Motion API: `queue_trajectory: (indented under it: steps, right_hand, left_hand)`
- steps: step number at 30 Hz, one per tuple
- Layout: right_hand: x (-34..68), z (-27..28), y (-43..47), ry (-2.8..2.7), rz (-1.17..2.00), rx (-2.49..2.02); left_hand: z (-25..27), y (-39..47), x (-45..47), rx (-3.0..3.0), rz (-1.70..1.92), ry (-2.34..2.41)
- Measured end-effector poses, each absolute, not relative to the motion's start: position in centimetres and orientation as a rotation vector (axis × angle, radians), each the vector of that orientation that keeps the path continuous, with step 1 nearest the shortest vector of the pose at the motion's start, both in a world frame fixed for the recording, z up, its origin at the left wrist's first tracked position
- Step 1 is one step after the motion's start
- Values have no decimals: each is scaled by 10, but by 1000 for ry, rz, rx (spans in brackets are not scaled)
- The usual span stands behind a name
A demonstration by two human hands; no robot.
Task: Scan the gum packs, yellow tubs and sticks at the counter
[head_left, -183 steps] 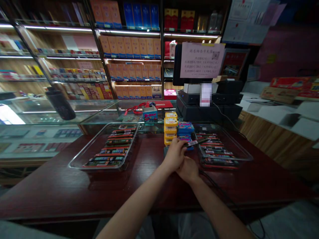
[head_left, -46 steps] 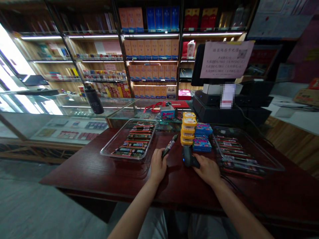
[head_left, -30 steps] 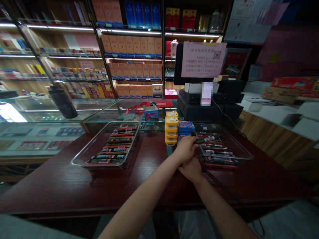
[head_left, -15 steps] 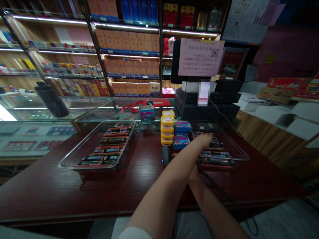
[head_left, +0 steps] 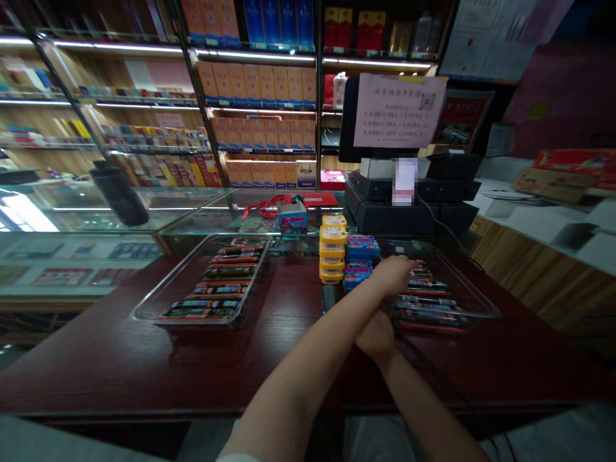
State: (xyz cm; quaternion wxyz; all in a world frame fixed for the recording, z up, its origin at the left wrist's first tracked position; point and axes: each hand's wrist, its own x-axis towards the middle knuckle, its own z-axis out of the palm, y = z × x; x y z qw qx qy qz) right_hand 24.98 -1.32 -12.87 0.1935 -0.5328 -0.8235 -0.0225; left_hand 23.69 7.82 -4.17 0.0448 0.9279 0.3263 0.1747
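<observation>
My left hand point(head_left: 398, 274) is closed at the left side of the right clear plastic tray point(head_left: 474, 296). A small dark end point(head_left: 376, 262) shows beside its fingers, but I cannot make out what it belongs to. Crossed under my left forearm, my right hand point(head_left: 378, 335) grips a black handheld scanner point(head_left: 330, 298) with a small blue light; the forearm hides its middle. Dark-wrapped sticks point(head_left: 428, 301) lie in rows in the right tray. Just left of my left hand stand blue boxes point(head_left: 359, 274) and a stack of yellow-lidded tubs point(head_left: 332, 250).
Another clear tray point(head_left: 144, 307) of wrapped sticks sits on the left of the dark red table point(head_left: 279, 359). Behind are a small blue box point(head_left: 293, 218), glass counters, a black bottle point(head_left: 120, 194) and a screen with a pink sign point(head_left: 399, 112). A black cable point(head_left: 433, 369) crosses the table.
The view has turned slightly left, so things sit further right. My right hand shows more from under the left forearm. My left hand stays by the right tray.
</observation>
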Motion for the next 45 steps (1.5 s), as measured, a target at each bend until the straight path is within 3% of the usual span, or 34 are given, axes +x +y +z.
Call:
queue_trajectory:
  steps: [5,10,16,21,25,35,41,45]
  right_hand:
    - [248,-126,-18,-2302,-18,-1515]
    - [252,-134,-19,-2294,12,-1466]
    - [254,-136,-21,-2301,30,-1493]
    - [253,-137,-20,-2306,12,-1521]
    - [253,-139,-20,-2307,-6,-1523]
    - [252,-138,-19,-2299,7,-1568]
    - [252,-137,-20,-2299,-13,-1544]
    - [251,-136,-21,-2293,-25,-1524]
  left_hand:
    - [-25,44,171,2743,920,992]
    - [-14,19,74,2706,1060,1141]
    - [-18,16,-68,2512,930,1707]
    - [-36,18,-150,2124,529,2287]
    - [-48,20,-169,2047,178,2417]
    - [-59,26,-168,2031,67,2605]
    - [-46,19,-163,2040,163,2580]
    - [-31,1,-131,2061,600,2683]
